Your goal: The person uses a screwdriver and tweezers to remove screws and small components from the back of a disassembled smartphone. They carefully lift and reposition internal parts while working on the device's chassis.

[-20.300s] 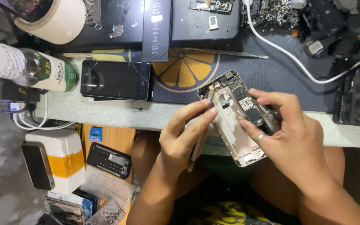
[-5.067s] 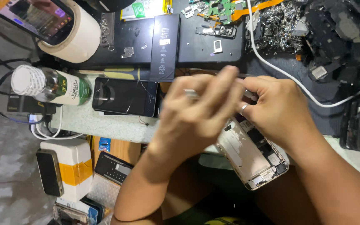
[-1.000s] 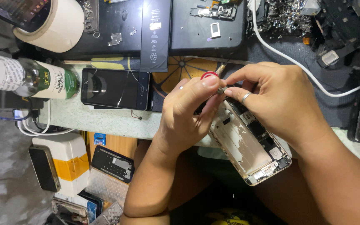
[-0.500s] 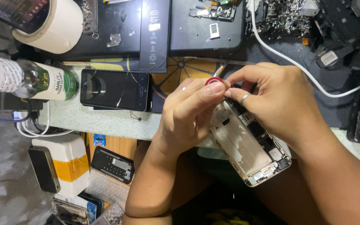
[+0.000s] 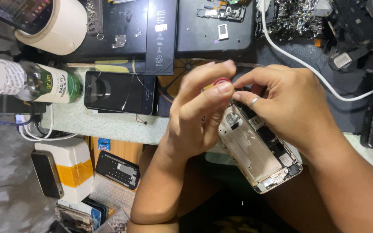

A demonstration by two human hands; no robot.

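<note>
Cluttered speckled workbench [image 5: 109, 127] carries parts; off its front edge the right hand [image 5: 290, 108] grips an opened gold phone chassis [image 5: 260, 155], long axis slanting toward the body. Left hand [image 5: 199, 116] fingers pinch a red-capped screwdriver [image 5: 222, 82] above its top end.

The light is even and quite bright, coming from above. Soft shadows fall under the hands [image 5: 247, 112] and below the front edge of the table [image 5: 109, 127]. The cracked black phone screen [image 5: 119, 92] shows weak glare. The fingertips look slightly blurred. The far right corner stays dark.
</note>
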